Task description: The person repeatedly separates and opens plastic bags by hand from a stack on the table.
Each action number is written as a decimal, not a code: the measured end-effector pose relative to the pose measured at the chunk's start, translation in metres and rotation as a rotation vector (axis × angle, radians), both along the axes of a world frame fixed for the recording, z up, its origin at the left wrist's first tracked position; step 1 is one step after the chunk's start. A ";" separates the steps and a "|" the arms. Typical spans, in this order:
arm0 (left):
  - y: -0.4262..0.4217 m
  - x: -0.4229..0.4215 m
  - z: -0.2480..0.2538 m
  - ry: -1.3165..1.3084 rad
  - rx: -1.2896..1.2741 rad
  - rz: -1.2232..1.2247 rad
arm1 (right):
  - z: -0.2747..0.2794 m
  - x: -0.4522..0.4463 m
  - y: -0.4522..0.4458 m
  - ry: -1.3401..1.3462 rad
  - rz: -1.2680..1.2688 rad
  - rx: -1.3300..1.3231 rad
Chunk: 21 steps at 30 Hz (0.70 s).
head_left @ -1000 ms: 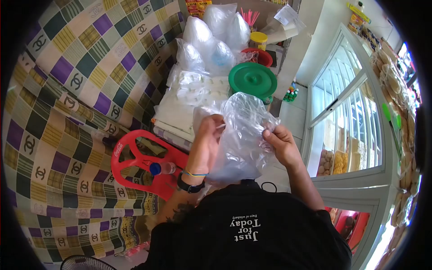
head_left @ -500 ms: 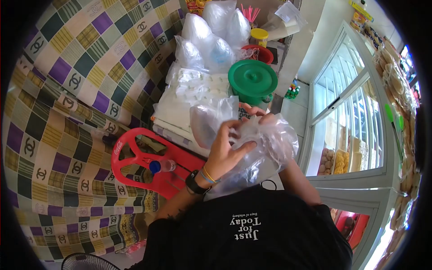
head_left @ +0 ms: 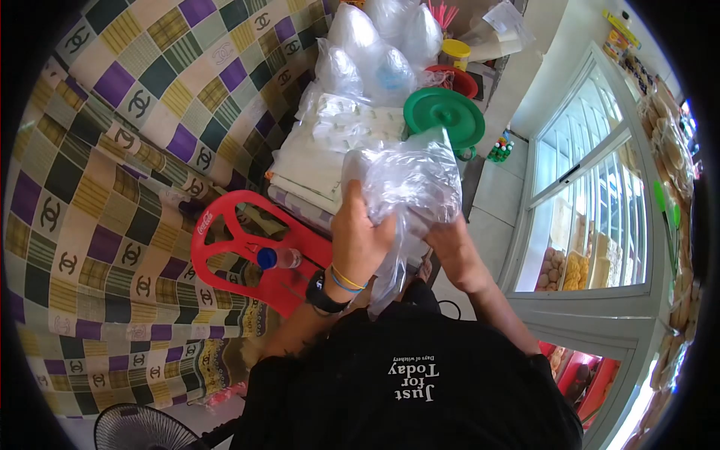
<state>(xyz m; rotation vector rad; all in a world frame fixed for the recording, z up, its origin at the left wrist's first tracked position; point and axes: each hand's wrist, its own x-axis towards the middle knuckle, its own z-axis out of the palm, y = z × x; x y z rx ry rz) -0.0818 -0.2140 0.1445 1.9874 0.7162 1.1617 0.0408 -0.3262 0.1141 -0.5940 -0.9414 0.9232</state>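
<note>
A crumpled bundle of clear plastic bags [head_left: 412, 184] is held up in front of my chest, its loose tail hanging down toward my shirt. My left hand [head_left: 361, 229], with a black watch and thin bands at the wrist, grips the bundle's left side, thumb in front. On the other side, my right hand [head_left: 452, 247] holds the lower right of the plastic; its fingertips are hidden behind it. Beyond the bundle lie stacked packs of white bags [head_left: 315, 157] and a green lidded container [head_left: 444, 116].
A red plastic chair [head_left: 232, 259] stands at left, carrying a blue-capped bottle [head_left: 279, 259]. Several filled clear bags [head_left: 360, 52] sit at the back beside a yellow-lidded jar [head_left: 454, 52]. A glass display case [head_left: 592, 202] flanks the right. A fan [head_left: 142, 427] is at lower left.
The plastic bundle has been turned and bunched, its loose part now hanging down. My right hand has moved from the far side to the lower right. The view has shifted slightly.
</note>
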 end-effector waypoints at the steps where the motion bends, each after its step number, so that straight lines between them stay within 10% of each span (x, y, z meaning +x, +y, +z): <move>1: 0.000 0.003 0.001 0.040 -0.016 0.006 | 0.007 -0.005 0.001 -0.095 -0.076 -0.120; 4: 0.000 0.006 0.002 -0.038 -0.065 -0.203 | 0.020 0.008 0.007 -0.220 -0.331 -0.555; 7: 0.012 0.004 0.015 -0.198 -0.381 -0.421 | 0.017 0.041 0.019 0.359 -0.180 -0.464; 10: 0.034 -0.015 0.043 -0.230 -0.629 -0.442 | 0.026 0.053 0.021 0.374 -0.287 -0.449; 21: 0.061 -0.012 0.053 -0.162 -0.201 -0.245 | 0.023 0.068 0.015 0.164 -0.236 -0.496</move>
